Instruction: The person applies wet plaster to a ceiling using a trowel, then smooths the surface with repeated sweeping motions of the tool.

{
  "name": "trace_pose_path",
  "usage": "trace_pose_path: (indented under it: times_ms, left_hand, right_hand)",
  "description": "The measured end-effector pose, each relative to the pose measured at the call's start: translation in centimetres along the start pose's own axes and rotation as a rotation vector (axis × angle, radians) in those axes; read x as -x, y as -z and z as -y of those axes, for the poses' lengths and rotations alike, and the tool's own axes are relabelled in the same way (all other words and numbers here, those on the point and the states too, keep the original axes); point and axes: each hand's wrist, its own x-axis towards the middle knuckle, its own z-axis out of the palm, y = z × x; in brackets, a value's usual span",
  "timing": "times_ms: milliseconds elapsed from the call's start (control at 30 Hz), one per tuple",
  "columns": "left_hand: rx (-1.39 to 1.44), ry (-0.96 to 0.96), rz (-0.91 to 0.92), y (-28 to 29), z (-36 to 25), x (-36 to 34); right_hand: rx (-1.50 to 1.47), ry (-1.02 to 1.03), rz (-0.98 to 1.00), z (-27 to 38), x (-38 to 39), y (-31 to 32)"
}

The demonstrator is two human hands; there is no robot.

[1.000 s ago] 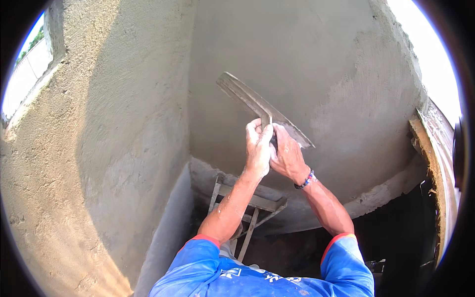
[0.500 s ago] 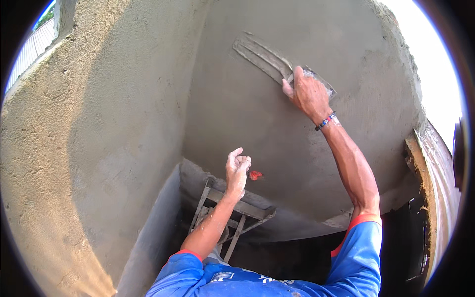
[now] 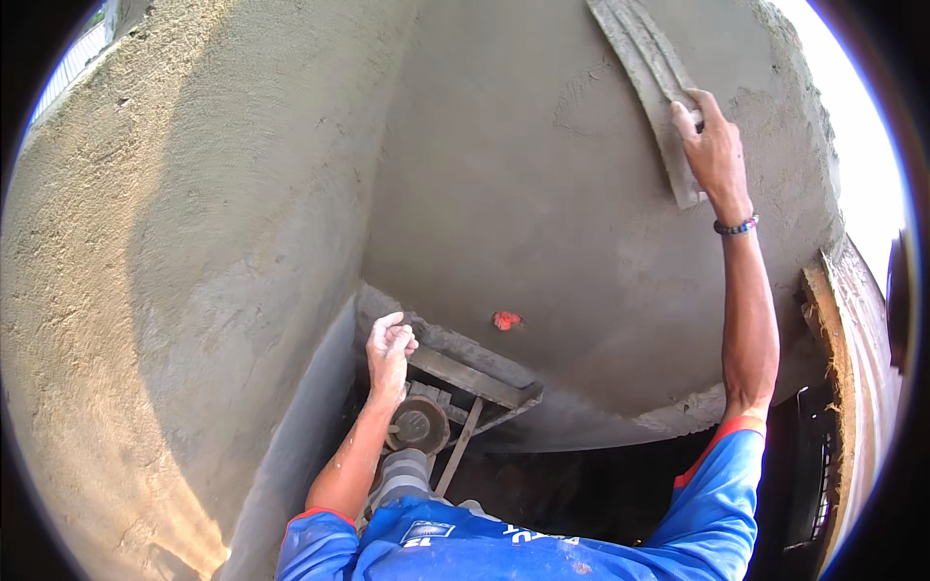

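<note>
My right hand grips the handle of a long, cement-smeared plastering trowel. The trowel's blade lies against the grey plastered wall, slanting from upper left down to the right. Faint curved marks show in the plaster left of the blade. My left hand is raised low on the left, near the wall corner, with its dusty fingers loosely bent and nothing visible in them. To its right, a crumpled orange-red piece sticks out of the wall.
A rough side wall rises on my left. Below stands a wooden trestle, with a round container by my leg. At the right are a ragged wooden edge and a metal sheet.
My right hand has moved up and right with the trowel, which has turned steeper. My left hand has dropped leftward, away from the orange-red piece, and the round container has come into view.
</note>
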Motion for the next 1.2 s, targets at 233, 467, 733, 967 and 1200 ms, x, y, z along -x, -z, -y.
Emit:
trace_pose_path:
  times_ms: [233, 467, 733, 967, 1200]
  left_hand:
    - [0.014, 0.073, 0.229, -2.2, 1.8, 3.5]
    - [-0.201, 0.162, -0.024, 9.0, 1.3, 8.4]
    - [-0.246, 0.181, -0.128, 13.5, 2.1, 9.2]
    - [-0.161, 0.204, 0.041, 7.6, 3.5, 8.8]
    - [-0.243, 0.138, 0.099, 9.8, 1.9, 11.4]
  right_hand:
    - [0.212, 0.346, 0.379, 5.5, 14.1, -13.2]
    - [0.055, 0.430, 0.703, 5.5, 20.9, -13.5]
    - [-0.023, 0.011, -0.211, 2.2, -5.5, 1.6]
    - [0.129, 0.251, 0.162, 6.8, 3.4, -8.3]
    - [0.195, 0.560, 0.829, 5.4, 22.6, -17.9]
